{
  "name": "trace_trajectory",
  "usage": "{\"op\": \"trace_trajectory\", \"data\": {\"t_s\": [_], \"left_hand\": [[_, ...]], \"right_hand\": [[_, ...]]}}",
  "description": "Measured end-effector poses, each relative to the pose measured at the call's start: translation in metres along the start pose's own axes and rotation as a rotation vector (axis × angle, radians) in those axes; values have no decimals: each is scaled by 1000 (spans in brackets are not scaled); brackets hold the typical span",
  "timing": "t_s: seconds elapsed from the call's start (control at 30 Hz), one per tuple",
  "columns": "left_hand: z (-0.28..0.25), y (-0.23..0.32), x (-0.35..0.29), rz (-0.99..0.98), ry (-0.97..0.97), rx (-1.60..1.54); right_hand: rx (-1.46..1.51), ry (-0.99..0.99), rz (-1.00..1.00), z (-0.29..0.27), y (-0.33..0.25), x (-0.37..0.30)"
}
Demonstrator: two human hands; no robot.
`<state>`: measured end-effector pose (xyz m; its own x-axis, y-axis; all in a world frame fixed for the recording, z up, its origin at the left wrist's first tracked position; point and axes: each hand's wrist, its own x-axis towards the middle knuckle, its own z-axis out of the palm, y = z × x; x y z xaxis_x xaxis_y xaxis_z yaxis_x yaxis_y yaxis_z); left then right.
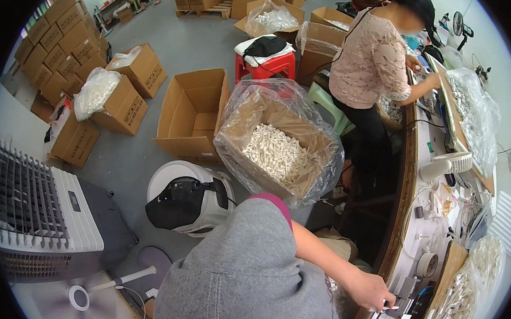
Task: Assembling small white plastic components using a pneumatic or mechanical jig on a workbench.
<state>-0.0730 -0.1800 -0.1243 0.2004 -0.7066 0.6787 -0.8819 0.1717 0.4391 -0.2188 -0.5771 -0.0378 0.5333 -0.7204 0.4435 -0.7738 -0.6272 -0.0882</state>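
Observation:
My left arm reaches across to the workbench at the right, out of a grey sleeve with a maroon cuff. My left hand (370, 291) is closed at the bench's near edge, its fingertips pinching a small white plastic part (387, 308). Right beside the fingers sits a small fixture (404, 316) with metal and black pieces and a blue tube. What the fingertips cover is partly hidden. My right hand is out of sight; the grey garment (231, 275) fills the lower middle.
Heaps of white parts (457, 306) lie along the bench's far side. A lined carton (282, 155) holds many white parts, with an open carton (191, 114) beside it. A co-worker (367, 61) sits farther up the bench. An air cooler (42, 205) and a fan (79, 298) stand left.

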Motion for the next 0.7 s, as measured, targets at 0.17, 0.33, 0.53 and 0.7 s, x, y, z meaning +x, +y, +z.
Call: {"op": "trace_trajectory", "data": {"t_s": [0.17, 0.33, 0.53, 0.7], "left_hand": [[-2, 0, -6, 8, 29, -3], [-3, -1, -9, 15, 29, -16], [-12, 1, -14, -24, -48, 19], [-7, 6, -10, 5, 18, 27]], "right_hand": [[90, -17, -51, -7, -15, 1], [164, -36, -76, -6, -15, 3], [173, -104, -153, -20, -30, -3], [143, -72, -153, -29, -44, -14]]}}
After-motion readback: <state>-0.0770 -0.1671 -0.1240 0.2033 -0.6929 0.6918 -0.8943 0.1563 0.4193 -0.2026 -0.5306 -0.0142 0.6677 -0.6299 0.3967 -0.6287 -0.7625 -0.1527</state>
